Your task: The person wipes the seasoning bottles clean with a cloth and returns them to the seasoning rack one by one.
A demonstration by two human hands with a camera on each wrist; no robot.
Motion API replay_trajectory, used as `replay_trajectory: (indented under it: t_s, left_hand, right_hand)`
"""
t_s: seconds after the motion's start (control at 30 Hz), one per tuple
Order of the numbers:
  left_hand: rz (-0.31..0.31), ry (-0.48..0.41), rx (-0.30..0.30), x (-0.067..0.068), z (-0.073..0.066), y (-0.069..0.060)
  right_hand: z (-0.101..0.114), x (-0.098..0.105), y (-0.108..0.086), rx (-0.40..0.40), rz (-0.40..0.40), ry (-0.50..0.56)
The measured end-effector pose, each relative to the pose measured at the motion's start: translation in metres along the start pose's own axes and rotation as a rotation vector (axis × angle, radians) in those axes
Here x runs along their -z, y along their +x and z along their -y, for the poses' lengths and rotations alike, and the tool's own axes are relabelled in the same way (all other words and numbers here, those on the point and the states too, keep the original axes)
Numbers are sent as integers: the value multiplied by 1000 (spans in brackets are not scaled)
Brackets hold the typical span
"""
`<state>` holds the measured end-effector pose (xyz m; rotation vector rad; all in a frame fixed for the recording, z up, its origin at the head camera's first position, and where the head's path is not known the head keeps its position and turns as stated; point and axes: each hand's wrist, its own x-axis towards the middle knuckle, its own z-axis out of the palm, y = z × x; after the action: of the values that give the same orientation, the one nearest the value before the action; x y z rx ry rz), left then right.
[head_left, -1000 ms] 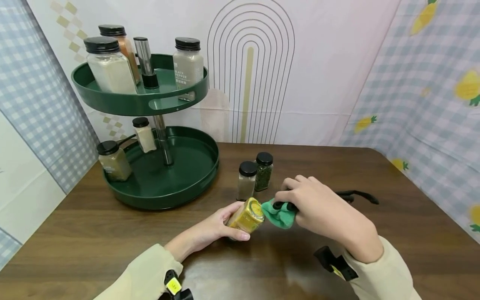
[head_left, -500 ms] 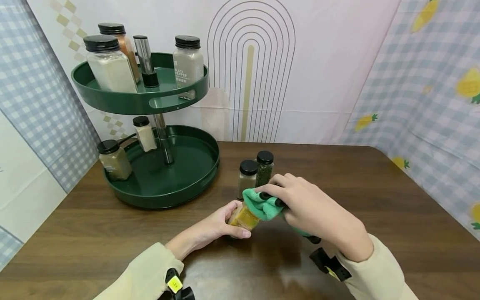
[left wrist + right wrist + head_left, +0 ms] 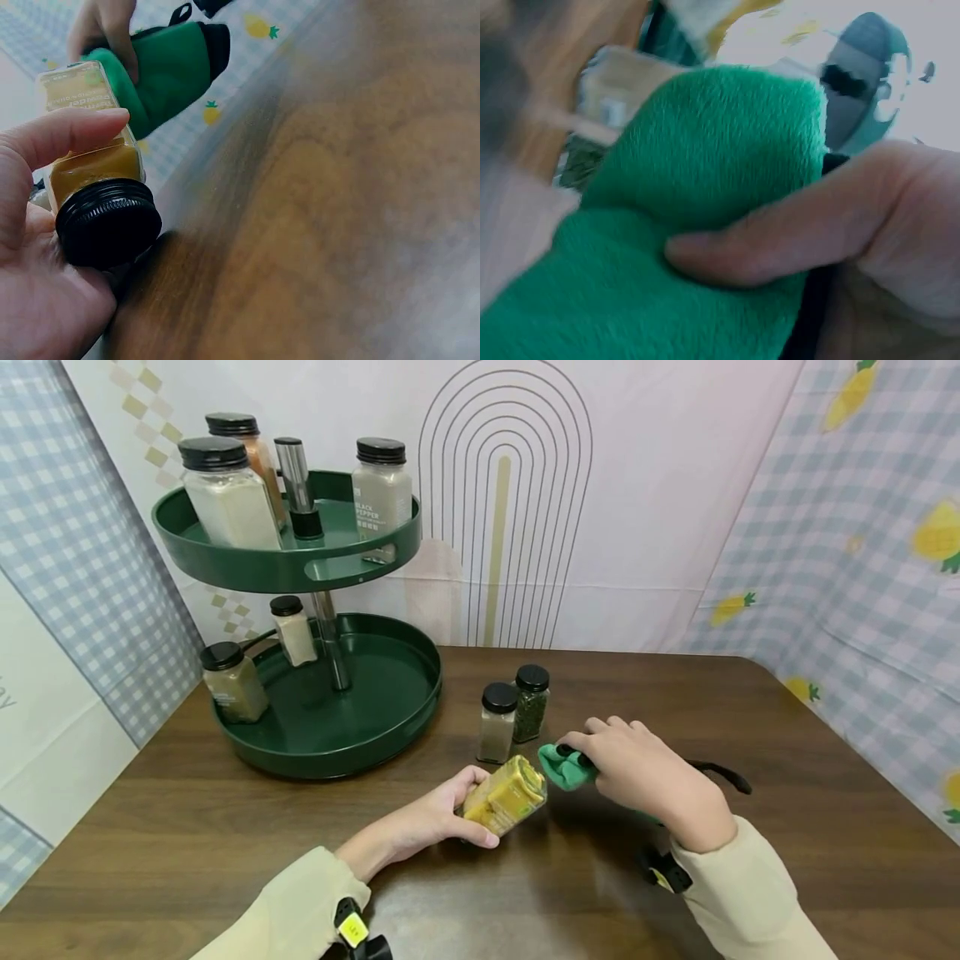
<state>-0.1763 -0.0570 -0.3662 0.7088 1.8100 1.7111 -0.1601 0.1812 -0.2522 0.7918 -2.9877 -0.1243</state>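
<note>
In the head view the left hand [image 3: 438, 822] grips a square jar of yellow powder [image 3: 504, 795], tilted with its base up toward the right. The left wrist view shows the jar's black lid [image 3: 109, 223] against the palm side and the thumb lying across the glass. Just right of the jar, the right hand [image 3: 645, 772] pinches a bunched green cloth [image 3: 567, 767] with black trim; a small gap separates cloth and jar in the head view. The right wrist view has its thumb pressed into the cloth [image 3: 712, 150].
Behind the hands stand a pale-powder jar [image 3: 497, 727] and a green-herb jar [image 3: 532, 706]. At the left, a two-tier green rack [image 3: 330, 764] holds several jars, among them one marked black pepper [image 3: 381, 497]. A black strap [image 3: 723, 772] shows beyond the right hand.
The cloth covered the jar's base half a second ago; the right hand has since drawn it off to the right. The left hand has tilted the jar, so more of its side shows.
</note>
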Motion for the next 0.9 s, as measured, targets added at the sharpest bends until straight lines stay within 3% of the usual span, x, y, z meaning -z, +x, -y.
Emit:
replay_trajectory:
  t_s: [0.13, 0.3, 0.43, 0.6, 0.67, 0.77, 0.9]
  left_hand:
    - [-37, -26, -17, 0, 0, 0]
    - [-130, -93, -14, 1, -4, 0]
    - [-185, -103, -12, 5, -14, -2]
    - [-225, -1, 8, 14, -35, -10]
    - [-229, 43, -4, 20, -44, -14]
    - [-247, 83, -50, 28, -58, -21]
    - [-353, 108, -119, 40, -77, -30]
  right_hand:
    - [-4, -13, 8, -31, 11, -48]
    - [1, -28, 17, 1, 117, -49]
    - [7, -31, 18, -11, 268, 23]
    - [6, -25, 15, -81, 377, 176]
    - [6, -20, 13, -74, 354, 210]
    - [9, -11, 9, -11, 244, 218]
    - [20, 1, 5, 133, 42, 214]
